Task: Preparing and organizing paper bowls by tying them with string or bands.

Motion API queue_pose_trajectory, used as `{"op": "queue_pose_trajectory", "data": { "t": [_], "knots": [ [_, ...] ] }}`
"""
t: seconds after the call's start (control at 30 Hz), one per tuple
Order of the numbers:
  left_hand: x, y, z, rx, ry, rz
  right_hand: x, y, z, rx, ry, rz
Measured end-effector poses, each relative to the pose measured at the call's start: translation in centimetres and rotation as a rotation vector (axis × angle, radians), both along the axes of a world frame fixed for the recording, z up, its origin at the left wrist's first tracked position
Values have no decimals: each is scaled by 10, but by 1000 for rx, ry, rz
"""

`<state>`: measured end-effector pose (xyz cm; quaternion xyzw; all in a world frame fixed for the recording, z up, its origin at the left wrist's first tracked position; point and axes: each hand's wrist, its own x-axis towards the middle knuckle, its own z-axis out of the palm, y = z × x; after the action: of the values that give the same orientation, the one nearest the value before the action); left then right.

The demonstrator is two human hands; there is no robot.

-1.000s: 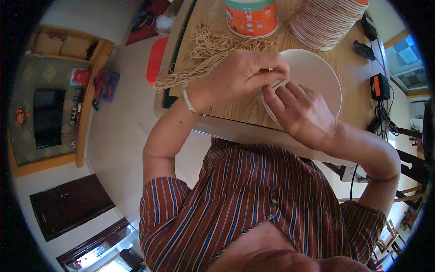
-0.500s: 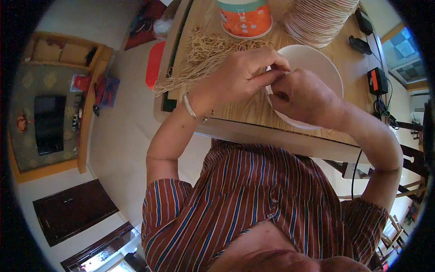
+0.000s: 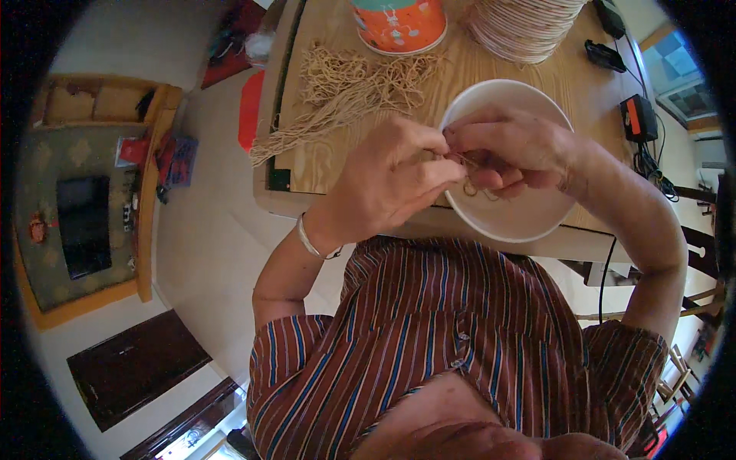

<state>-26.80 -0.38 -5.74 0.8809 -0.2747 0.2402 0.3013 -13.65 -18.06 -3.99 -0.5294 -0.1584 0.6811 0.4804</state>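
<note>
My left hand [image 3: 391, 180] and my right hand [image 3: 510, 149] meet over a white bowl [image 3: 529, 222] on a wooden table [image 3: 330, 153]. Both hands pinch a thin tan piece of string [image 3: 469, 184] between fingertips, and its loop hangs into the bowl. A silver bracelet sits on my left wrist. A loose pile of tan strings [image 3: 349, 88] lies on the table beyond my left hand.
An orange and teal tub [image 3: 399, 23] stands at the table's far side, next to a stack of woven plates [image 3: 521, 27]. Black devices and cables [image 3: 640, 123] lie at the right edge. A red stool [image 3: 249, 119] stands left of the table.
Both hands have drawn closer together over the bowl and nearer to me. The right hand turned so that its fingertips meet the left hand's on the string.
</note>
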Motion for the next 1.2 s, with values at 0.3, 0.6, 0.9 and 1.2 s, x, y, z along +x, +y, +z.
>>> {"op": "queue_pose_trajectory", "data": {
  "t": [0.3,0.6,0.9,1.2],
  "knots": [
    [-1,-2,2,184,-148,-1,1,1,0,-9,131,78],
    [1,0,-4,145,-153,-59,-3,6,-5,-19,149,66],
    [-2,-7,-16,-100,-118,13,-5,1,-1,59,-41,42],
    [-19,-17,-29,-392,59,268,-8,0,-2,66,-345,1]
  ]
}}
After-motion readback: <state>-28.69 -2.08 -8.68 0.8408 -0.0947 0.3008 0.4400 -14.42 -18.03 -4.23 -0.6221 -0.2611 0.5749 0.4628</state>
